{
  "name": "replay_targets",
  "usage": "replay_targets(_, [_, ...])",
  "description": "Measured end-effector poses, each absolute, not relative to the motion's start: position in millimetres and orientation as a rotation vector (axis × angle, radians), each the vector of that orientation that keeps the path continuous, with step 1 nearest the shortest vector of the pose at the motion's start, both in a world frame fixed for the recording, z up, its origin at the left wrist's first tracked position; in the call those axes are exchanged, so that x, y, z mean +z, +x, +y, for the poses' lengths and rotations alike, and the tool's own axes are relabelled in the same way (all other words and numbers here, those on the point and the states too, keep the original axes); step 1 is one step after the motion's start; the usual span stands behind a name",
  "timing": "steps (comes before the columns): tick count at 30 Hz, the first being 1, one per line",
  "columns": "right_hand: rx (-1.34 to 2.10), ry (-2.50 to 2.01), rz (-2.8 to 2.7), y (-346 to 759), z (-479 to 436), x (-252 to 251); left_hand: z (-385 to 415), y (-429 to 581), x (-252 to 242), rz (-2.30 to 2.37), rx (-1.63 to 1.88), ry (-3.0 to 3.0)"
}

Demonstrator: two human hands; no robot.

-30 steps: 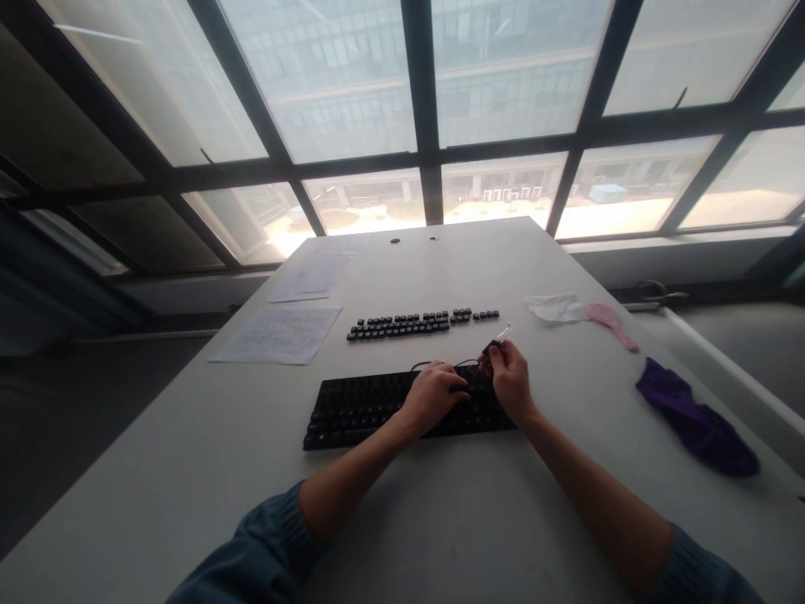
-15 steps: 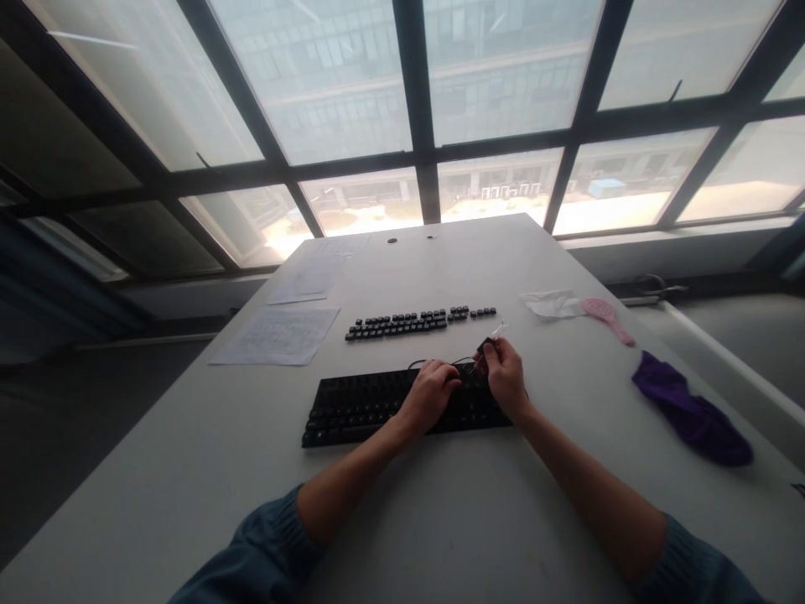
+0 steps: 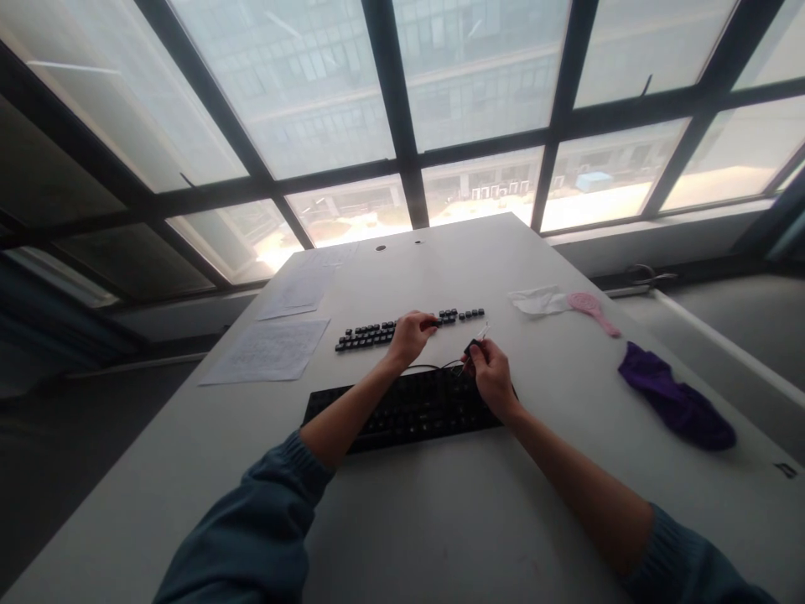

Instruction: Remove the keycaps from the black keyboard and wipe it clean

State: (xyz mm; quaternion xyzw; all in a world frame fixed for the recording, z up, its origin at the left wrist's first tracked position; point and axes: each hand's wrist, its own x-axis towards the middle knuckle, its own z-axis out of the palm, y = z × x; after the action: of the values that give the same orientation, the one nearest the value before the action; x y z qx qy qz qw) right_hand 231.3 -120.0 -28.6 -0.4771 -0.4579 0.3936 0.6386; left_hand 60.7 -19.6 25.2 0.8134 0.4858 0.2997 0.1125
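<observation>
A black keyboard [image 3: 415,411] lies in front of me, its left part partly covered by my left forearm. Beyond it, loose black keycaps [image 3: 365,337] stand in rows on the white table. My left hand [image 3: 410,335] is over these rows, thumb and fingers pinched on a small black keycap [image 3: 434,322] among the others. My right hand [image 3: 491,376] is above the keyboard's upper right edge, closed around the dark handle of a keycap puller [image 3: 470,346]. Thin wires stick out from the puller at both ends.
Printed sheets [image 3: 264,351] lie at the left of the table. To the right are a crumpled white tissue [image 3: 537,301], a pink hairbrush [image 3: 591,310] and a purple cloth [image 3: 676,398]. A black cable [image 3: 424,367] runs behind the keyboard. Large windows rise beyond the table.
My left hand has moved from the keyboard forward to the rows of keycaps. My right hand stays above the keyboard with the keycap puller. The whole view has shifted slightly.
</observation>
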Motion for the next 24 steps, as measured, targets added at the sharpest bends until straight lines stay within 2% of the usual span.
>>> replay_targets(5, [0.913,-1.078,-1.051,231.0,-120.8,-26.9,9.8,76.4,13.1,1.445,0.668,2.597])
replay_targets(13, [0.910,-1.074,-1.070,230.1,-121.4,-23.3,12.4,81.8,5.8,1.457,0.456,2.748])
replay_targets(24, [0.920,-1.055,-1.077,231.1,-123.6,-19.7,12.5,80.8,5.8,1.556,0.412,2.781])
